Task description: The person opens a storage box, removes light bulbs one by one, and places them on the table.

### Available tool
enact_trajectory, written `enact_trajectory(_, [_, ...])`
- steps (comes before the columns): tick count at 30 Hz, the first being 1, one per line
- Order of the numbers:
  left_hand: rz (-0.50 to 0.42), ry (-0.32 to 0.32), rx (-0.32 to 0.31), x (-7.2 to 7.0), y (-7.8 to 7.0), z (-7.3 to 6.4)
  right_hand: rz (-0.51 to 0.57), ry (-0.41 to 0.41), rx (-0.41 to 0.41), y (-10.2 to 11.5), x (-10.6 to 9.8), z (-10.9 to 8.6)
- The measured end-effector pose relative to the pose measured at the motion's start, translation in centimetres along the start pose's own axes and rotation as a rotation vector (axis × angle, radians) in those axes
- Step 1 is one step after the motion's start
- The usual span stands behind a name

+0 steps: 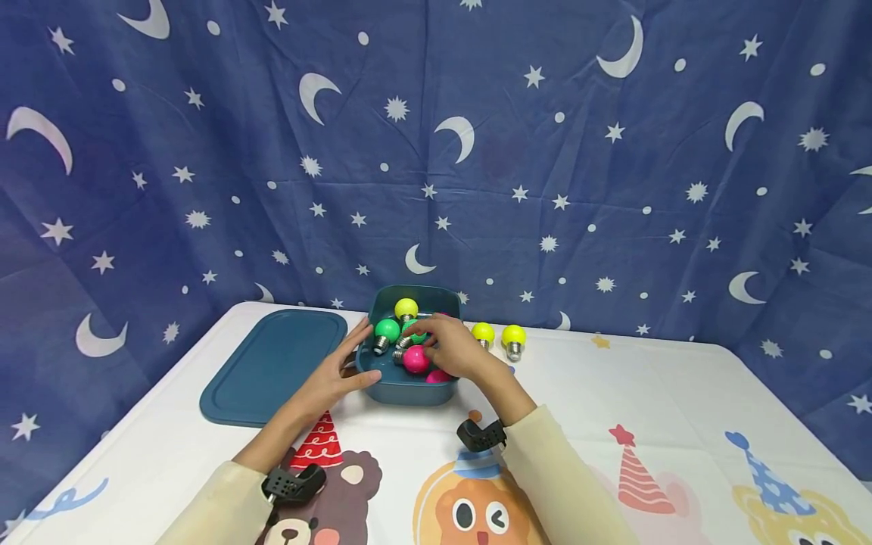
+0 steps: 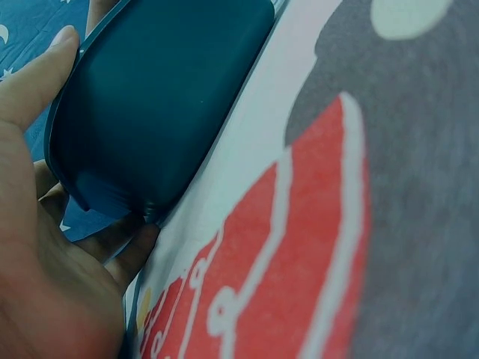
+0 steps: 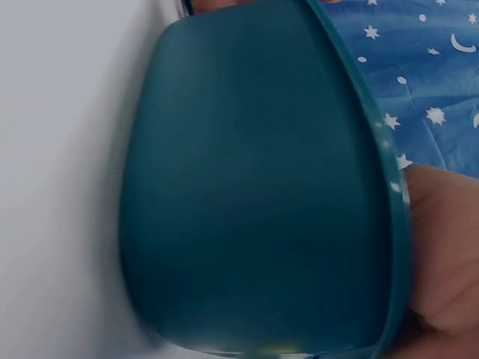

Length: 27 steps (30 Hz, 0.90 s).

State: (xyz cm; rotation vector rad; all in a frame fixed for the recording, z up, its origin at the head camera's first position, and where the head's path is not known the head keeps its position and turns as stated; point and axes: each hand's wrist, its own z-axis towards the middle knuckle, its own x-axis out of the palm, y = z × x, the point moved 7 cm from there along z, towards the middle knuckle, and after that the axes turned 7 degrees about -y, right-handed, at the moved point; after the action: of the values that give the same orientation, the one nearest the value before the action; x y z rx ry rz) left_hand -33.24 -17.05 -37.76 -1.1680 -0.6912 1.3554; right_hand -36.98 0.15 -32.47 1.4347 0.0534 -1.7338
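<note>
In the head view, a dark teal plastic box [image 1: 409,393] stands near the table's back edge with several toy light bulbs in it. My left hand [image 1: 334,382] grips the box's left side. The left wrist view shows its thumb [image 2: 56,67] over the rim and its other fingers round the end. My right hand [image 1: 453,347] reaches over the right rim, its fingers and thumb round a green light bulb [image 1: 413,331], partly hidden by them. Close by lie a pink bulb [image 1: 416,359], another green bulb [image 1: 387,331] and a yellow bulb [image 1: 406,309].
Left of the box lies a flat teal lid [image 1: 272,367]. Two yellow bulbs, a nearer one [image 1: 483,334] and a farther one [image 1: 514,337], rest on the white cartoon-print tablecloth [image 1: 599,393] to the right. A blue curtain [image 1: 436,151] with moons and stars hangs behind the table.
</note>
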Motion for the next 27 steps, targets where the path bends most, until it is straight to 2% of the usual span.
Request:
enact_trajectory(5, [0.005,0.004,-0.002,0.0,-0.1,0.0,-0.036,0.041,-0.065,0.6,0.5,0.0])
enact_trajectory(12, [0.005,-0.001,-0.001,0.0,-0.2,0.0,-0.136,0.096,-0.027,0.4,0.9,0.0])
enact_trajectory(20, [0.014,-0.002,0.008,0.0,-0.1,0.1,-0.081,0.126,-0.006,0.5,1.1,-0.1])
enact_trajectory(27, [0.012,-0.001,-0.001,0.0,0.1,0.0,-0.114,0.148,0.018,0.3,1.3,-0.3])
